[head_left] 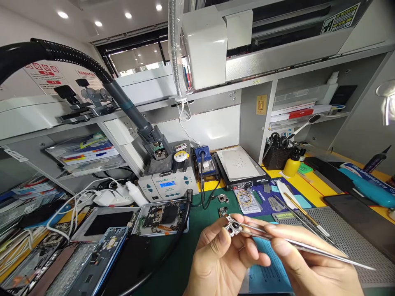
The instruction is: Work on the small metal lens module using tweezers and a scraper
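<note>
Between the thumb and fingers of my left hand [216, 261] is a small silver phone camera module [232, 227] with dark round lenses. My right hand [317, 263] pinches metal tweezers [308, 247], their tips at the module's right side. Whether the tips grip the module or only touch it, I cannot tell. Just beyond my left hand, a second camera module [222, 211] and a third camera module [222, 198] lie on the green mat [166, 263]. Below the hands is a blue printed sheet [268, 267], partly covered by them.
A hot-air station [166, 185] stands at the back, its black hose [173, 242] curving across the mat. A tray of circuit boards [163, 220] and an opened phone [105, 259] lie left. Rightward are a brush [305, 213], a perforated grey mat [348, 242] and a yellow bottle [291, 164].
</note>
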A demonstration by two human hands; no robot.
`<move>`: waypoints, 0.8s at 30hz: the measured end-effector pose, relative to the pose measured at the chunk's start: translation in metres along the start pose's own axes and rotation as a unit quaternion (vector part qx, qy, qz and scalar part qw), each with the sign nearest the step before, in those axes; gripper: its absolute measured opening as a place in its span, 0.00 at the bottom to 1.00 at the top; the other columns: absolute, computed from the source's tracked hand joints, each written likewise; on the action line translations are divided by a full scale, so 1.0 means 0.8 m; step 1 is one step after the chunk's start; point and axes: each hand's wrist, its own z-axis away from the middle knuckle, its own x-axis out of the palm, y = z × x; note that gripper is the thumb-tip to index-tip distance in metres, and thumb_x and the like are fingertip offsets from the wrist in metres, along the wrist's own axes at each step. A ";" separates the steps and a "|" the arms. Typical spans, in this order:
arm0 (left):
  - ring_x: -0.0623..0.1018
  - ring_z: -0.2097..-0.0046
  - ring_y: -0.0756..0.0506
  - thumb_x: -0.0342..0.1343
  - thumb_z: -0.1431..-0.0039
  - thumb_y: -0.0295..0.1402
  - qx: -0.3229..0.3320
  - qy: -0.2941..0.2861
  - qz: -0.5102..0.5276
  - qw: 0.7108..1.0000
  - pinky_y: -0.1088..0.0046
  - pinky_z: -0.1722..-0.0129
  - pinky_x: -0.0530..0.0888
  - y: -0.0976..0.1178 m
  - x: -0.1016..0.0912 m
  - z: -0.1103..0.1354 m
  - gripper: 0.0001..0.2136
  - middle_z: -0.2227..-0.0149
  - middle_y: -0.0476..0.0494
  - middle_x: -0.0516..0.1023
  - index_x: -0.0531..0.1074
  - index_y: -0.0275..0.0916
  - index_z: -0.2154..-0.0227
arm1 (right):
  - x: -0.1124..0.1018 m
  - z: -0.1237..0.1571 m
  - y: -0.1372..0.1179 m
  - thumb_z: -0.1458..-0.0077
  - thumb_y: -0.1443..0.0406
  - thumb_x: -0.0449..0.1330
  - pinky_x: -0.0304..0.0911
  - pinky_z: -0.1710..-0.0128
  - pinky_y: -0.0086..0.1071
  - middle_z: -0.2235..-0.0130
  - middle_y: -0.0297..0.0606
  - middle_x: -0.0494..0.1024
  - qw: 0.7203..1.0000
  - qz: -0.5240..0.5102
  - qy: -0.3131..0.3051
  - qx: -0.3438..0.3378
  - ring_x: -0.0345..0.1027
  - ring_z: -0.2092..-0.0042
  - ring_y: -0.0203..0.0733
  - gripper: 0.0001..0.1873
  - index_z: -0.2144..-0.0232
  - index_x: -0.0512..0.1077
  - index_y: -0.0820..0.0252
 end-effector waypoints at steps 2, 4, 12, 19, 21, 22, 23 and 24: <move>0.85 0.64 0.47 0.66 0.36 0.33 0.006 -0.017 -0.009 1.000 0.71 0.59 0.83 0.000 0.002 -0.001 0.11 0.66 0.41 0.87 0.84 0.32 0.55 | -0.004 -0.002 -0.002 0.40 0.58 0.70 0.72 0.69 0.09 0.67 0.27 0.89 1.000 0.020 -0.002 -0.016 0.85 0.70 0.37 0.03 0.65 0.86 0.45; 0.85 0.63 0.46 0.65 0.36 0.32 0.016 -0.037 -0.020 0.999 0.70 0.57 0.83 0.000 0.002 -0.001 0.11 0.65 0.40 0.87 0.83 0.32 0.54 | -0.009 -0.003 -0.004 0.40 0.57 0.70 0.73 0.67 0.10 0.67 0.28 0.90 0.999 0.033 -0.012 -0.025 0.86 0.69 0.38 0.04 0.66 0.85 0.47; 0.86 0.63 0.45 0.65 0.38 0.30 0.034 -0.041 -0.045 0.998 0.65 0.58 0.84 -0.001 -0.008 0.004 0.12 0.62 0.42 0.87 0.83 0.35 0.53 | -0.017 -0.003 -0.008 0.39 0.62 0.69 0.78 0.59 0.18 0.63 0.26 0.90 0.995 0.042 -0.047 -0.079 0.86 0.62 0.40 0.03 0.64 0.83 0.46; 0.86 0.63 0.47 0.68 0.41 0.29 0.008 -0.032 -0.043 0.999 0.70 0.59 0.84 0.007 0.005 0.002 0.12 0.60 0.44 0.88 0.84 0.36 0.54 | -0.017 -0.010 -0.017 0.37 0.58 0.67 0.77 0.61 0.16 0.65 0.27 0.90 0.992 0.068 -0.045 -0.098 0.86 0.65 0.38 0.06 0.66 0.83 0.48; 0.86 0.63 0.46 0.68 0.41 0.29 0.001 -0.034 -0.045 0.998 0.70 0.59 0.84 0.010 0.008 0.003 0.12 0.61 0.45 0.88 0.84 0.37 0.54 | -0.020 -0.008 -0.015 0.37 0.59 0.68 0.78 0.60 0.17 0.64 0.27 0.90 0.992 0.063 -0.053 -0.097 0.86 0.64 0.39 0.04 0.66 0.82 0.47; 0.86 0.63 0.46 0.67 0.41 0.29 0.001 -0.034 -0.045 0.998 0.70 0.59 0.84 0.010 0.008 0.003 0.12 0.62 0.45 0.88 0.84 0.38 0.54 | -0.022 -0.006 -0.012 0.37 0.60 0.67 0.78 0.59 0.17 0.64 0.26 0.90 0.992 0.057 -0.057 -0.094 0.86 0.63 0.39 0.04 0.65 0.82 0.47; 0.85 0.63 0.46 0.67 0.41 0.30 0.000 -0.032 -0.047 0.998 0.70 0.59 0.83 0.011 0.009 0.004 0.12 0.64 0.45 0.88 0.84 0.38 0.53 | -0.025 -0.004 -0.010 0.36 0.61 0.67 0.78 0.58 0.18 0.63 0.25 0.90 0.993 0.053 -0.061 -0.091 0.86 0.62 0.39 0.03 0.64 0.82 0.46; 0.85 0.63 0.47 0.67 0.41 0.30 0.001 -0.030 -0.049 0.998 0.70 0.59 0.83 0.011 0.009 0.004 0.13 0.65 0.45 0.87 0.84 0.38 0.53 | -0.028 -0.002 -0.007 0.36 0.61 0.67 0.78 0.56 0.19 0.62 0.26 0.90 0.992 0.049 -0.071 -0.088 0.86 0.60 0.40 0.03 0.62 0.82 0.46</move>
